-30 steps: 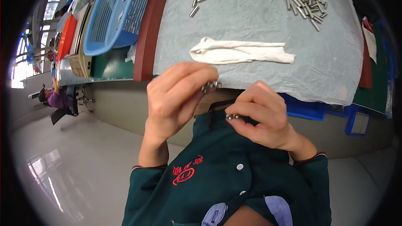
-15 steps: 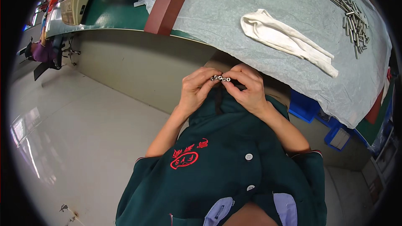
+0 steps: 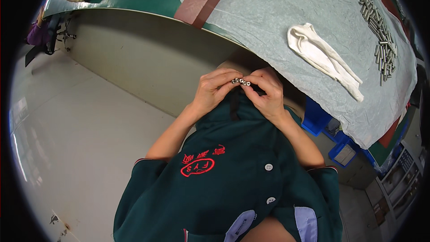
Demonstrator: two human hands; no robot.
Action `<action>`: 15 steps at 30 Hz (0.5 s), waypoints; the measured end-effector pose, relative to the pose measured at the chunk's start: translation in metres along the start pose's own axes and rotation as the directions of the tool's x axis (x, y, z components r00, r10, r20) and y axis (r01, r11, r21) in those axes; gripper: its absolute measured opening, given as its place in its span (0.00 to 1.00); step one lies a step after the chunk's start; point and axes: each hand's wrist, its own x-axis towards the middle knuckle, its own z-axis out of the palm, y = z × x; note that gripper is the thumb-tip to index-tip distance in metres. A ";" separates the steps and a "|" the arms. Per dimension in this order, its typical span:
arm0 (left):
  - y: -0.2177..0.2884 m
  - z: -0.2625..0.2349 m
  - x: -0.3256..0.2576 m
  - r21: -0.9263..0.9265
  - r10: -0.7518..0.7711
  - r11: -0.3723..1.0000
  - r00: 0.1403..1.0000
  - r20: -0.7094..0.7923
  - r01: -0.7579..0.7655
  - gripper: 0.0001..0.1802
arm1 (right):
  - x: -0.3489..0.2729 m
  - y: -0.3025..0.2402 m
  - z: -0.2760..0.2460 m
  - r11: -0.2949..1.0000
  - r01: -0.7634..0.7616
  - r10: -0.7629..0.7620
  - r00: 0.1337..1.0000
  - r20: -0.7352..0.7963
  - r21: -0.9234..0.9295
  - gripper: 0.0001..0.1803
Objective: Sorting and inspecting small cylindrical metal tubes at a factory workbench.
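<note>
Between my two hands, just off the table's front edge, is a short row of small metal tubes [image 3: 242,81], their round hollow ends facing up at me. My left hand [image 3: 214,88] pinches the row's left end between thumb and fingers. On the other end, the thumb and fingers of my right hand [image 3: 266,90] are closed in the same way. How far the tubes reach below the fingers is hidden. Many more loose metal tubes [image 3: 380,31] lie in a curved band along the far right of the table, and a white cloth piece [image 3: 322,58] lies nearer.
Pale crinkled sheeting [image 3: 260,13] covers the table, bordered on the left by a dark red bar [image 3: 204,2]. Blue bins [image 3: 344,152] sit below the right table edge. At far left, a person in purple [image 3: 38,35] is partly visible.
My view has shifted, so the table, cloth and tubes appear moved, and the blue basket at the top has left the picture. Both hands keep their pinch on the row.
</note>
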 end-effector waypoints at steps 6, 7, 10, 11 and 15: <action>0.000 -0.002 -0.002 0.052 0.038 0.998 0.999 -0.016 -0.038 0.10 | 0.002 0.001 0.002 1.000 0.010 -0.010 1.000 0.013 0.015 0.09; 0.001 -0.003 -0.002 0.066 0.045 0.997 0.999 -0.007 -0.045 0.11 | 0.002 0.002 0.002 1.000 0.010 -0.010 1.000 0.014 0.013 0.09; 0.001 -0.003 -0.002 0.087 0.055 0.995 0.999 0.001 -0.054 0.12 | 0.002 0.003 0.003 0.999 0.019 -0.019 1.000 0.003 0.036 0.10; 0.001 -0.003 -0.002 0.097 0.056 0.994 0.998 0.000 -0.055 0.12 | 0.001 0.002 0.004 0.998 -0.001 0.001 1.000 -0.002 0.055 0.11; 0.001 -0.003 -0.001 0.090 0.065 0.994 0.998 -0.008 -0.065 0.12 | 0.000 0.003 0.005 0.997 -0.024 0.024 1.000 -0.010 0.079 0.12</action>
